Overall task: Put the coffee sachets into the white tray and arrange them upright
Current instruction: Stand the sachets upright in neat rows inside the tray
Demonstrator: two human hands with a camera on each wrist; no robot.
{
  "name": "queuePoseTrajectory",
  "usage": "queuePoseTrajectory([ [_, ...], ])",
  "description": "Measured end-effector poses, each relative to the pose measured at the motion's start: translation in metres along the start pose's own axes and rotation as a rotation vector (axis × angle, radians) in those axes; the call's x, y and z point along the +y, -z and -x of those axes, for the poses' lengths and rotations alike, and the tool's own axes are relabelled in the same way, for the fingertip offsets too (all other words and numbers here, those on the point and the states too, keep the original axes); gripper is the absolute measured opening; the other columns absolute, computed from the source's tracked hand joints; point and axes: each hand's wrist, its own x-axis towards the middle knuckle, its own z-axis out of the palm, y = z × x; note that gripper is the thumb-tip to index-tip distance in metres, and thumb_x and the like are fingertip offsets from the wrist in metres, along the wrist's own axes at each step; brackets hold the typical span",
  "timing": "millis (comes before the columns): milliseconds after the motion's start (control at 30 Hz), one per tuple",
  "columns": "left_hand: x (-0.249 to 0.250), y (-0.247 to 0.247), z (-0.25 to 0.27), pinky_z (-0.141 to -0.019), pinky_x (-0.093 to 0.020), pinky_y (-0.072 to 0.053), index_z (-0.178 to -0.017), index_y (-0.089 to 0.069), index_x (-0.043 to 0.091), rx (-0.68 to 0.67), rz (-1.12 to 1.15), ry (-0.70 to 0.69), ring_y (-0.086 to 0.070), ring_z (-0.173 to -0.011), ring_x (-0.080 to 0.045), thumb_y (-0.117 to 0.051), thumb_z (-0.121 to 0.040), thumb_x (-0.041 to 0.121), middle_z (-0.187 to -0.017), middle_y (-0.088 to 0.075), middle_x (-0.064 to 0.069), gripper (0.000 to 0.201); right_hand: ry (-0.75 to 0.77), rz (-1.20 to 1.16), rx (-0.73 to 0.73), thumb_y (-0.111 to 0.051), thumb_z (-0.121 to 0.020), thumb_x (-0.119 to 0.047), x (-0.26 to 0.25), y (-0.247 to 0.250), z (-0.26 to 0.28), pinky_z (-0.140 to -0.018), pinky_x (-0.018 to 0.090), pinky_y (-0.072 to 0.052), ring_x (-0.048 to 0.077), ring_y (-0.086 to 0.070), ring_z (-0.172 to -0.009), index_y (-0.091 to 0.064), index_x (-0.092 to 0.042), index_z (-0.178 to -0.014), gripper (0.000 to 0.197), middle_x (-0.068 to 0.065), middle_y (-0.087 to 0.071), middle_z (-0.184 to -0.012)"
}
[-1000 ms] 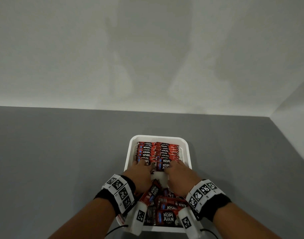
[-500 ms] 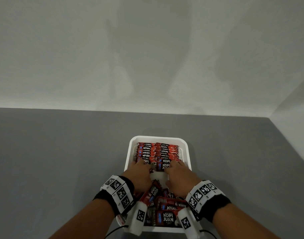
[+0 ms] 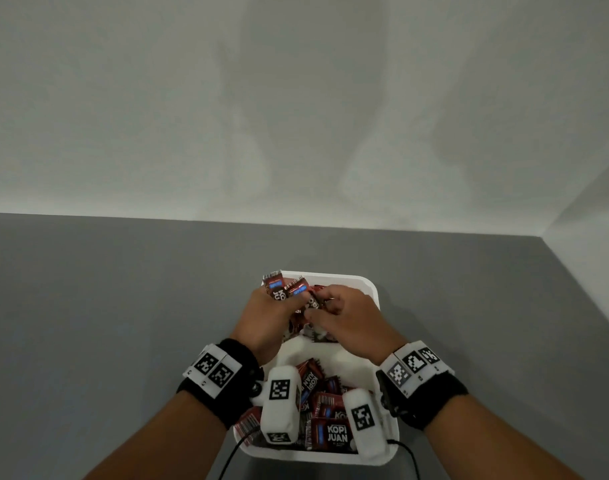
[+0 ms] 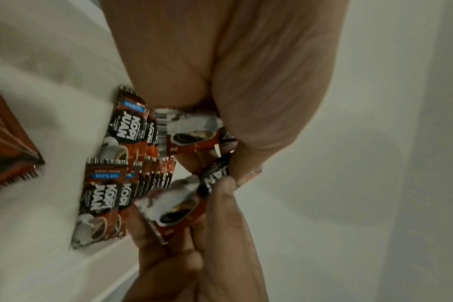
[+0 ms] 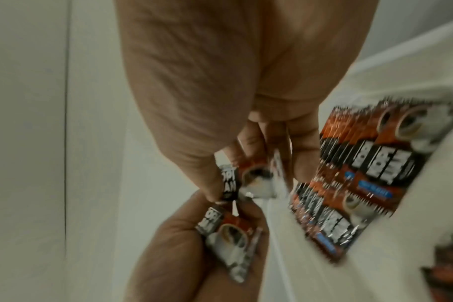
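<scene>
hands [image 3: 298,315]: both clutching sachets [image 3: 286,291] | long axes tilted | above white tray [image 3: 372,289]

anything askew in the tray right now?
Yes: loose sachets lie jumbled flat at the near end of the white tray, unlike the upright rows. Both the left hand and right hand hold sachets.

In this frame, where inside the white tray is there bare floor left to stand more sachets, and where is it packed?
A bare strip of white tray floor lies between the left hand and right hand and the loose sachets heaped at the near end. The far end is crowded with upright rows and both hands gripping sachets. Grey table flanks the tray.
</scene>
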Motion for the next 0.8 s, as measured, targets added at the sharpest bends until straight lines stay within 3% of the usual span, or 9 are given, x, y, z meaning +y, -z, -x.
queuePoseTrajectory([
  [67, 0.002, -0.003, -0.001, -0.075, -0.045, -0.059, -0.104, -0.066, -0.011, 0.055, 0.077, -0.020, -0.071, -0.088, -0.041, -0.063, -0.092, -0.005, -0.101, -0.071, -0.030, 0.014, 0.003, -0.046, 0.062, -0.076, -0.084, -0.009, -0.001, 0.001, -0.003, -0.079, 0.039, -0.062, 0.011, -0.073, -0.075, -0.073, -0.019, -0.100, 0.018, -0.003, -0.078, -0.085],
  [133, 0.005, -0.001, 0.001, -0.073, -0.045, -0.060, -0.103, -0.065, -0.012, 0.102, 0.091, -0.016, -0.071, -0.086, -0.041, -0.064, -0.092, -0.005, -0.098, -0.071, -0.030, 0.014, -0.004, 0.004, 0.133, -0.077, -0.082, -0.011, 0.001, 0.006, -0.008, -0.078, 0.040, -0.062, 0.012, -0.073, -0.077, -0.073, -0.022, -0.093, 0.016, -0.003, -0.077, -0.088],
  [233, 0.006, 0.004, 0.003, -0.077, -0.052, -0.061, -0.107, -0.065, -0.011, 0.133, 0.077, 0.001, -0.072, -0.091, -0.045, -0.066, -0.091, -0.004, -0.102, -0.073, -0.029, 0.018, -0.012, -0.001, 0.118, -0.075, -0.087, -0.016, -0.002, 0.011, -0.009, -0.072, 0.032, -0.061, 0.009, -0.072, -0.076, -0.071, -0.026, -0.090, 0.011, -0.004, -0.077, -0.092],
  [333, 0.002, 0.008, 0.002, -0.079, -0.055, -0.061, -0.105, -0.065, -0.009, 0.161, 0.044, 0.020, -0.073, -0.090, -0.044, -0.070, -0.089, -0.002, -0.100, -0.073, -0.028, 0.018, 0.024, 0.122, 0.088, -0.072, -0.091, -0.016, -0.001, 0.010, -0.012, -0.062, 0.014, -0.048, -0.005, -0.064, -0.067, -0.069, -0.028, -0.085, 0.014, -0.007, -0.075, -0.092],
  [433, 0.000, 0.012, 0.001, -0.065, -0.040, -0.061, -0.094, -0.066, -0.001, 0.241, 0.010, 0.009, -0.073, -0.077, -0.030, -0.067, -0.091, 0.000, -0.087, -0.073, -0.018, 0.003, 0.002, 0.220, 0.087, -0.073, -0.089, -0.016, 0.004, 0.011, -0.018, -0.067, 0.013, -0.046, -0.003, -0.065, -0.074, -0.069, -0.028, -0.084, 0.013, -0.011, -0.073, -0.088],
  [533, 0.002, 0.020, 0.000, -0.045, -0.023, -0.048, -0.089, -0.063, 0.008, 0.334, 0.036, 0.040, -0.063, -0.061, -0.011, -0.060, -0.094, 0.006, -0.073, -0.063, -0.002, 0.007, -0.051, 0.315, 0.085, -0.071, -0.087, -0.013, 0.011, 0.006, -0.025, -0.069, 0.012, -0.043, 0.002, -0.063, -0.077, -0.073, -0.025, -0.082, 0.013, -0.013, -0.070, -0.083],
  [667, 0.003, 0.031, -0.002, -0.050, -0.027, -0.045, -0.092, -0.063, 0.006, 0.405, 0.086, 0.113, -0.046, -0.061, -0.017, -0.049, -0.088, 0.004, -0.078, -0.046, -0.008, 0.015, -0.080, 0.456, -0.029, -0.071, -0.086, -0.012, 0.020, -0.014, -0.036, -0.082, 0.022, -0.045, 0.008, -0.061, -0.084, -0.082, -0.015, -0.092, 0.013, -0.005, -0.074, -0.095],
  [733, 0.003, 0.033, -0.001, -0.055, -0.030, -0.048, -0.094, -0.064, 0.003, 0.414, 0.092, 0.127, -0.048, -0.057, -0.017, -0.041, -0.087, -0.001, -0.073, -0.047, -0.009, 0.025, -0.072, 0.516, -0.115, -0.071, -0.085, -0.012, 0.022, -0.026, -0.040, -0.081, 0.024, -0.048, 0.012, -0.066, -0.087, -0.082, -0.017, -0.094, 0.015, -0.004, -0.076, -0.095],
  [800, 0.005, 0.034, 0.001, -0.050, -0.028, -0.049, -0.096, -0.062, 0.001, 0.396, 0.091, 0.124, -0.053, -0.049, -0.016, -0.040, -0.087, -0.004, -0.066, -0.051, -0.008, 0.024, -0.054, 0.575, -0.169, -0.073, -0.083, -0.013, 0.023, -0.035, -0.044, -0.084, 0.027, -0.053, 0.015, -0.069, -0.091, -0.082, -0.020, -0.097, 0.018, -0.004, -0.077, -0.098],
])
